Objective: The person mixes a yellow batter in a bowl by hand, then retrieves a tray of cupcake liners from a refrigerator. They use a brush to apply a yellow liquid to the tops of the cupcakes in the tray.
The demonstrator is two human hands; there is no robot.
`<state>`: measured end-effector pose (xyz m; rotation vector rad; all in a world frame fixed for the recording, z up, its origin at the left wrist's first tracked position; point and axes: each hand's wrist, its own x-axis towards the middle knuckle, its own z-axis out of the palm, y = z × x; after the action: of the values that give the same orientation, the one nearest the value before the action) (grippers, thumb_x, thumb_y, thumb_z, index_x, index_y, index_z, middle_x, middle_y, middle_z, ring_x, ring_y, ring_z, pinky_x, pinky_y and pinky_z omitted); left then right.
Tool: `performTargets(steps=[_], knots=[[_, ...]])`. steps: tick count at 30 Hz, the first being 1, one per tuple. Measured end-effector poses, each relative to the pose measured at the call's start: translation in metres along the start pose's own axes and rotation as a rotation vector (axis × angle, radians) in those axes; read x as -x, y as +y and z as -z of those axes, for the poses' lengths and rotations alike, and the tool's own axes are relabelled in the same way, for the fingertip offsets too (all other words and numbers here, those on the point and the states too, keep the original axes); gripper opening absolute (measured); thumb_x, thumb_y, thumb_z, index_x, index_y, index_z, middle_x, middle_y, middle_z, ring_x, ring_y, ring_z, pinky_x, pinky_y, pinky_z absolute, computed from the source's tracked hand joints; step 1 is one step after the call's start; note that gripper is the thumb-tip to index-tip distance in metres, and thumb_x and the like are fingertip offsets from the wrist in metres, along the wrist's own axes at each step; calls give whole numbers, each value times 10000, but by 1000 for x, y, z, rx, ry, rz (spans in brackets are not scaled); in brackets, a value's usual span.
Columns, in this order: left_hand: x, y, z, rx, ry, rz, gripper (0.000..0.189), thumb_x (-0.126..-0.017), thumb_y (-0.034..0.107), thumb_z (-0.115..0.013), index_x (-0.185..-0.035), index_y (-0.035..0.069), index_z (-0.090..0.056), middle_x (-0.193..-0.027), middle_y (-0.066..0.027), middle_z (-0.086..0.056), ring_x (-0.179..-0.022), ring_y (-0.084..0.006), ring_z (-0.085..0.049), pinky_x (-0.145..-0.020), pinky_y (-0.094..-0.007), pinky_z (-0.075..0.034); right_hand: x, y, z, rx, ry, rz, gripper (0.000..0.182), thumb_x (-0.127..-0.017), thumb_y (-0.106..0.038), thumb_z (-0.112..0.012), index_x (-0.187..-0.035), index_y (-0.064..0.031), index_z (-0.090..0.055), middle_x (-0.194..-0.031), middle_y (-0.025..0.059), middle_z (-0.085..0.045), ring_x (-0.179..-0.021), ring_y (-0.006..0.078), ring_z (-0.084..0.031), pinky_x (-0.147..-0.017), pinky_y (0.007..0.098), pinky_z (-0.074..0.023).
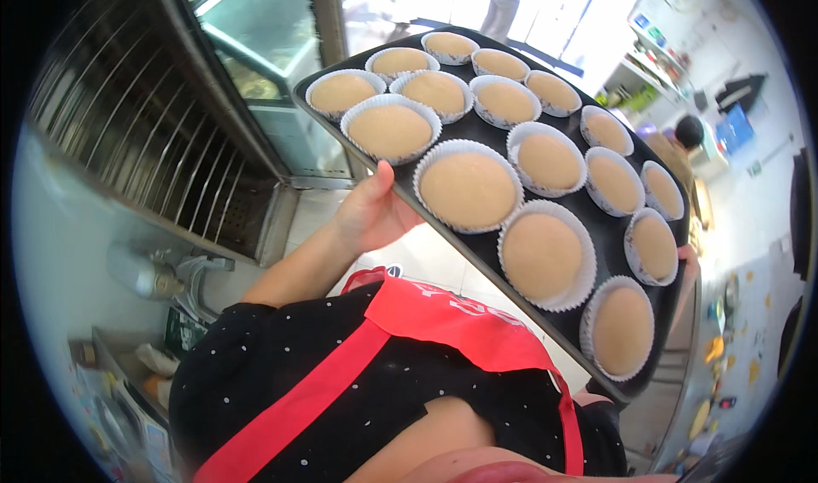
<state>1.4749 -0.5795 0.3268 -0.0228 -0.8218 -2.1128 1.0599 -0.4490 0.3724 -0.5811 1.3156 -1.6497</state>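
Observation:
A dark metal baking tray (471, 129) is held up in front of my chest, slanting across the view. On it stand several white pleated paper cups, each filled with a smooth, light-brown round of dough or cake (468, 189); whether they are baked I cannot tell. My left hand (378, 209) grips the tray's near-left edge, thumb on the rim and fingers beneath. At the far right edge, my right hand (687, 267) holds the rim, mostly hidden behind the tray. The tray's underside is out of sight.
To the left stands a metal cabinet with wire racks (140, 119), beside a glass display case (262, 68). Below it is a stand mixer (144, 275). One person (501, 10) stands by the bright doorway; another person (674, 147) is at the right, near a cluttered worktop (735, 368).

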Motion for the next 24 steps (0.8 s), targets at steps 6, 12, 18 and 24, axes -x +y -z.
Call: performTargets(steps=[6, 12, 18, 24], knots=[[-57, 19, 88, 4, 64, 60, 712, -827, 556, -512, -1357, 111, -342, -1360, -65, -432, -1269, -235, -385, -1032, -454, -292, -40, 31, -12, -41, 91, -42, 229, -617, -70, -475, -807, 39, -541, -766, 130, -586, -714, 261, -588, -706, 372, -500], [-113, 64, 208, -30, 205, -5, 678, -796, 528, -582, -1280, 73, -443, -1260, -71, -529, -1187, -218, -478, -998, -405, -369, -155, 122, -56, -84, 218, 136, 131, -642, -85, -487, -753, -22, -513, -752, 83, -567, -693, 209, -548, -681, 315, -464], [-124, 95, 230, -148, 217, -58, 651, -796, 505, -598, -1259, 68, -460, -1238, -60, -545, -1158, -195, -502, -979, -386, -394, -221, 144, -97, -195, 69, 57, 180, -659, -63, -472, -811, 16, -527, -809, 93, -587, -709, 218, -577, -697, 322, -478], [-133, 79, 229, -73, 396, -61, 485, -912, 400, -484, -1256, 60, -456, -1265, -61, -520, -1163, -211, -486, -986, -397, -381, -239, 131, -113, -192, -6, -12, 131, -684, -90, -473, -733, 3, -551, -754, 104, -588, -698, 225, -583, -684, 357, -500]])
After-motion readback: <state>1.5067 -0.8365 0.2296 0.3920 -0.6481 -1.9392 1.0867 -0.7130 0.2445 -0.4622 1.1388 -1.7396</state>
